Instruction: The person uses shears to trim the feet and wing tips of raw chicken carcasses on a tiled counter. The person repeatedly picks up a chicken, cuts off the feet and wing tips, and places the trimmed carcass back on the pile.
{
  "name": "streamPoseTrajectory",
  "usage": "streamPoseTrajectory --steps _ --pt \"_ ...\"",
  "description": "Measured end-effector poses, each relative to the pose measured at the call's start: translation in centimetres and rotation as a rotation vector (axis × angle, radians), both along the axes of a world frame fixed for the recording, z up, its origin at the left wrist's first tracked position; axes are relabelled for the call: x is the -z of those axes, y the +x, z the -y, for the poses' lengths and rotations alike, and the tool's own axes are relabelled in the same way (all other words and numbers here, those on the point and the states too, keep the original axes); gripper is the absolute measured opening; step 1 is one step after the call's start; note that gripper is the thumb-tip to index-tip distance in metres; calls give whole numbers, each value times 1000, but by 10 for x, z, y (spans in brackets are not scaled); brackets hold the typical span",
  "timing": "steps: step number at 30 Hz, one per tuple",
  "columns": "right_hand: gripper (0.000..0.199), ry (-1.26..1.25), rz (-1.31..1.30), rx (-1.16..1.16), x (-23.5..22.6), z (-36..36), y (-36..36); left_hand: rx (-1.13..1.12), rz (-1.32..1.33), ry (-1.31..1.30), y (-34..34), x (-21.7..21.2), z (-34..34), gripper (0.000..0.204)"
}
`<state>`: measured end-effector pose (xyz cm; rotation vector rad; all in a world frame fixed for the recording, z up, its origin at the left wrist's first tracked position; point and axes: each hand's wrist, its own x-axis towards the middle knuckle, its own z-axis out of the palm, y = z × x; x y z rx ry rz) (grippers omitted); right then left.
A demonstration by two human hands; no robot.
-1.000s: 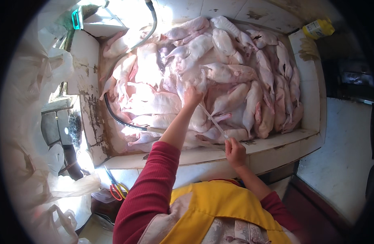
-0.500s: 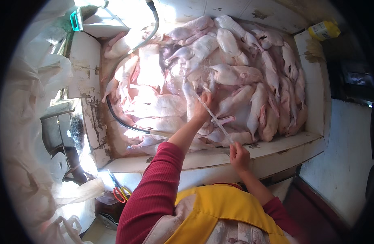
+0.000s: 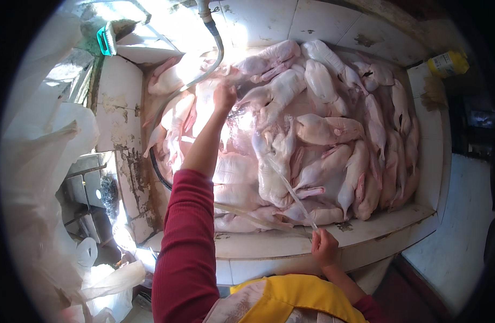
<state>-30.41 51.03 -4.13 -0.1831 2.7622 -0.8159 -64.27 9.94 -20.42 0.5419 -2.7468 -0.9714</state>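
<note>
A tiled basin [image 3: 366, 226] is filled with several pale plucked bird carcasses [image 3: 323, 129]. My left hand [image 3: 224, 97], arm in a red sleeve, reaches far over the pile and is closed on the upper end of a thin clear plastic strip [image 3: 285, 185]. The strip runs diagonally down across the carcasses to my right hand [image 3: 324, 247], which pinches its lower end at the basin's near rim. A grey hose [image 3: 215, 43] curves down just beside my left hand.
A green brush [image 3: 105, 40] lies on the ledge at the back left. A yellow bottle [image 3: 447, 63] stands at the back right corner. White plastic bags [image 3: 48, 161] pile up on the left. My yellow apron [image 3: 296, 301] fills the bottom edge.
My left hand has moved from the middle of the pile up and left toward the hose, stretching the clear strip longer. My right hand stays at the near rim.
</note>
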Motion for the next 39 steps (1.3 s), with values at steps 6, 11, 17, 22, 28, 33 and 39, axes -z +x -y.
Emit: streamPoseTrajectory --steps 6,11,17,22,28,33,39 --pt "9 -15 -37 31 -3 -1 4 -101 -61 276 -81 33 15 39" --pt "10 -19 -29 25 0 -1 1 -165 -95 468 -69 6 7 26" --pt "11 -28 -45 34 4 -2 2 336 431 593 37 -59 3 19" --pt "10 -54 -35 -3 7 -5 3 397 -80 -78 5 -62 -29 31" --pt "10 -22 -5 -27 -2 -2 -1 469 219 -104 -63 17 -58 32" --pt "13 -24 -13 6 3 -3 1 444 513 -250 -82 -32 -88 22" --pt "13 -52 8 -69 3 -8 2 235 194 -399 -109 -23 -46 42"
